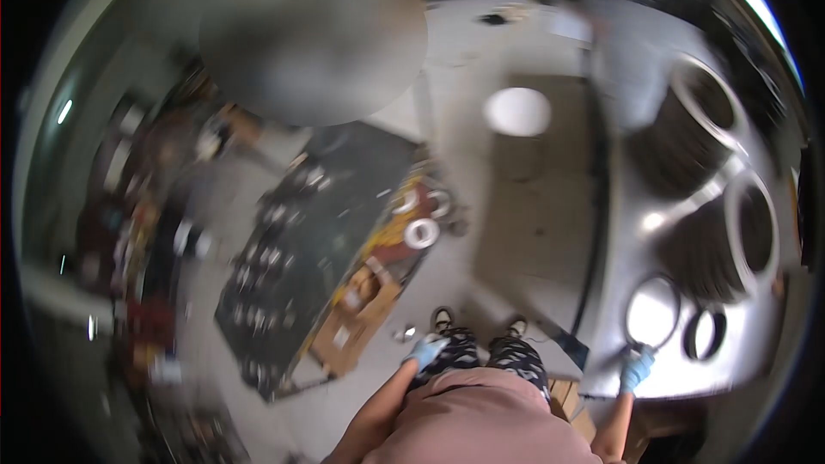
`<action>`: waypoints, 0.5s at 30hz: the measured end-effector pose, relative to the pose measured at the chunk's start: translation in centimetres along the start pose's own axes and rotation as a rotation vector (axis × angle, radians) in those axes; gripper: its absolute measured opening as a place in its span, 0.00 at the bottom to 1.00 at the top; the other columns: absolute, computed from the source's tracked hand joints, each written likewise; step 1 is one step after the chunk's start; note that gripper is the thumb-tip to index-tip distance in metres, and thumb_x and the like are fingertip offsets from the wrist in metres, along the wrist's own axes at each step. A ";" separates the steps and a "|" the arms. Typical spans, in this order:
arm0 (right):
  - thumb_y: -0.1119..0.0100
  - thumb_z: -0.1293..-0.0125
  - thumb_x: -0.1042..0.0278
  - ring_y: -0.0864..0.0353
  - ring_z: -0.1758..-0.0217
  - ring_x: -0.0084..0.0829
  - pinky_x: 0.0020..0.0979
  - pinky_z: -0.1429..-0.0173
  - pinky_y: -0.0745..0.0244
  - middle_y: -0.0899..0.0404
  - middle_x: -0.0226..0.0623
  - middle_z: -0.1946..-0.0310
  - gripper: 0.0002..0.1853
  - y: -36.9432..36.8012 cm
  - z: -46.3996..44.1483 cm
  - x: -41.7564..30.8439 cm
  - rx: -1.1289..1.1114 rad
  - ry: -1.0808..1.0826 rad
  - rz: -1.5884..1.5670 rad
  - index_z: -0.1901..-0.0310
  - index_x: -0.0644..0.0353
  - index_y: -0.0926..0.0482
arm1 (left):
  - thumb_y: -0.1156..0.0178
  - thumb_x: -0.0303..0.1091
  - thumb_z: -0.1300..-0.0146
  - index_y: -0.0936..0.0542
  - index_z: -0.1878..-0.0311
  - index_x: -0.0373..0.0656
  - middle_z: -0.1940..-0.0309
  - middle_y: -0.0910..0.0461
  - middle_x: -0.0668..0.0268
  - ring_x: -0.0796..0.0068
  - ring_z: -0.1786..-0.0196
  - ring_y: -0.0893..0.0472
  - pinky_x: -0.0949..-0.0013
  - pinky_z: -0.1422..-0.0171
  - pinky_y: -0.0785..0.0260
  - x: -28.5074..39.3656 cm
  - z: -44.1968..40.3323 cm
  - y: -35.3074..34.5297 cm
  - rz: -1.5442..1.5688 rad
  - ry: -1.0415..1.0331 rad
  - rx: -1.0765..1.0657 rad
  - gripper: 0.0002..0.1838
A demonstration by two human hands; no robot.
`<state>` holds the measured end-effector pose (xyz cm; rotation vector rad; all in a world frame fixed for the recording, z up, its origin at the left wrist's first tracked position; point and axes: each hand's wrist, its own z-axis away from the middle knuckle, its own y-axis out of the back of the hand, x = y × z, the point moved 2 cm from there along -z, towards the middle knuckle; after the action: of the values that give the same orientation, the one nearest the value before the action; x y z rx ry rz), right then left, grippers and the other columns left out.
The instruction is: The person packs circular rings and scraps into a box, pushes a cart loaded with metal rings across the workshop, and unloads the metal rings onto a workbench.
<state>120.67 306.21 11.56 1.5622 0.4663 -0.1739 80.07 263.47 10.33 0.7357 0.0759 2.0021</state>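
Note:
My right hand point(636, 369), in a light blue glove, is at the near edge of the shiny metal table point(627, 241). Its fingers close on the lower rim of a thin dark ring point(630, 316), which appears tilted up from the tabletop. Just right of it is a thicker black ring point(704, 333). Farther along the table lie two stacks of large grey rings, a near stack point(700, 249) and a far stack point(679, 150). My left hand point(427, 349), also gloved in light blue, hangs beside my left thigh; blur hides its fingers.
To the left stands a dark-topped workbench point(318, 215) with many small blurred metal parts. Along its side are an open cardboard box point(348, 326) and a white ring-shaped roll point(421, 233). A white round object point(517, 112) is ahead. Cardboard point(574, 408) sits by my right leg.

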 end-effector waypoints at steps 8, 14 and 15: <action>0.37 0.43 0.75 0.26 0.47 0.50 0.47 0.45 0.29 0.29 0.50 0.49 0.21 -5.3 -1.9 -19.8 -0.160 0.475 -0.085 0.46 0.64 0.28 | 0.41 0.49 0.34 0.17 0.51 0.43 0.54 0.15 0.56 0.59 0.49 0.18 0.61 0.42 0.28 -8.8 -3.2 3.6 -0.078 -0.144 0.188 0.20; 0.36 0.46 0.69 0.20 0.58 0.49 0.42 0.52 0.24 0.19 0.49 0.63 0.11 -16.2 14.6 -46.2 -0.745 0.861 -0.267 0.61 0.63 0.19 | 0.41 0.47 0.36 0.19 0.51 0.42 0.55 0.16 0.55 0.58 0.50 0.17 0.60 0.43 0.28 -14.2 -1.3 13.6 0.277 -0.328 0.282 0.19; 0.36 0.43 0.67 0.20 0.56 0.50 0.43 0.51 0.24 0.19 0.50 0.61 0.12 -19.4 17.6 -49.0 -0.849 0.963 -0.276 0.60 0.63 0.18 | 0.40 0.45 0.36 0.19 0.51 0.42 0.54 0.16 0.55 0.57 0.49 0.18 0.59 0.43 0.28 -16.0 -0.9 16.4 0.325 -0.307 0.445 0.18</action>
<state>71.89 279.54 11.91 0.6435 1.3081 0.5434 72.49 241.95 7.77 1.4082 0.2381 2.1761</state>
